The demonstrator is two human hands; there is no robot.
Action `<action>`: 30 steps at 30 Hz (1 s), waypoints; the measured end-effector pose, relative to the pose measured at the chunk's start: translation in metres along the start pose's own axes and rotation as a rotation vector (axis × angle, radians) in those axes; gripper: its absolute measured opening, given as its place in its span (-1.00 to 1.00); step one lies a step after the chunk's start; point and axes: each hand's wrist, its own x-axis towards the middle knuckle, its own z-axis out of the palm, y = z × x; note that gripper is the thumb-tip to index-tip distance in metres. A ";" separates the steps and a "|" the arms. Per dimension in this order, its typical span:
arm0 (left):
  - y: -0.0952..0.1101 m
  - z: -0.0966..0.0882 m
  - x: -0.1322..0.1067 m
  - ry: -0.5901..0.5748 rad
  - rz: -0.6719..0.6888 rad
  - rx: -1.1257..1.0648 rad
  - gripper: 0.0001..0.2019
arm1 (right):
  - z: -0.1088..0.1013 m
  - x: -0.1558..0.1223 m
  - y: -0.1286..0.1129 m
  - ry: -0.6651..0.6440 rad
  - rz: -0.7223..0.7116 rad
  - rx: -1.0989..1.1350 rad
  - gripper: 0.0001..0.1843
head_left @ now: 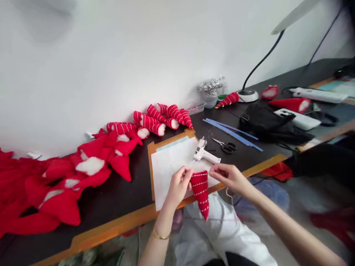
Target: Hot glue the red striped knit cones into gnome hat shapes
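Note:
My left hand point(179, 184) and my right hand point(226, 177) pinch the wide top of a red fabric cone point(200, 192) from either side. The cone has white stitched stripes and hangs point down over the table's front edge. Just beyond my hands, a white hot glue gun point(205, 153) lies on a sheet of white paper point(172, 173). The paper rests on an orange-edged board point(151, 166). Black-handled scissors point(226, 146) lie to the right of the glue gun.
Several striped red cones point(149, 122) lie in a row along the wall, beside a large heap of red felt pieces with white stuffing point(63, 188). Blue strips point(233, 135), a black bag point(266, 122), a lamp base and white devices occupy the table's right side.

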 end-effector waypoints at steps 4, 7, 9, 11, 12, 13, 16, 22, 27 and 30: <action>0.000 -0.001 0.000 -0.019 -0.016 0.033 -0.59 | -0.001 0.001 0.002 0.020 0.006 -0.041 -0.46; 0.001 -0.002 -0.001 -0.027 -0.022 0.038 -0.61 | -0.002 0.003 0.004 0.026 0.005 0.000 -0.49; 0.001 -0.002 -0.002 -0.019 -0.023 0.035 -0.64 | -0.002 0.005 0.006 0.012 0.012 0.046 -0.52; 0.002 -0.003 -0.002 -0.013 -0.026 0.029 -0.65 | -0.001 0.006 0.011 -0.010 0.024 0.080 -0.52; 0.002 -0.003 -0.002 -0.011 -0.029 0.026 -0.66 | -0.001 0.007 0.013 -0.018 0.029 0.087 -0.51; 0.002 -0.003 -0.002 -0.011 -0.032 0.022 -0.67 | 0.000 0.008 0.015 -0.022 0.033 0.088 -0.51; 0.001 -0.005 -0.002 -0.017 -0.037 0.011 -0.68 | 0.001 0.012 0.021 -0.030 0.052 0.083 -0.49; -0.011 -0.013 0.002 -0.052 -0.038 -0.027 -0.69 | 0.006 0.025 0.027 -0.149 0.081 0.074 -0.42; -0.007 -0.014 -0.006 0.118 0.096 0.138 -0.79 | 0.008 0.025 0.016 -0.153 0.048 0.002 -0.58; 0.012 -0.008 -0.020 0.243 0.259 0.251 -0.84 | 0.011 0.015 -0.009 -0.129 0.014 -0.074 -0.77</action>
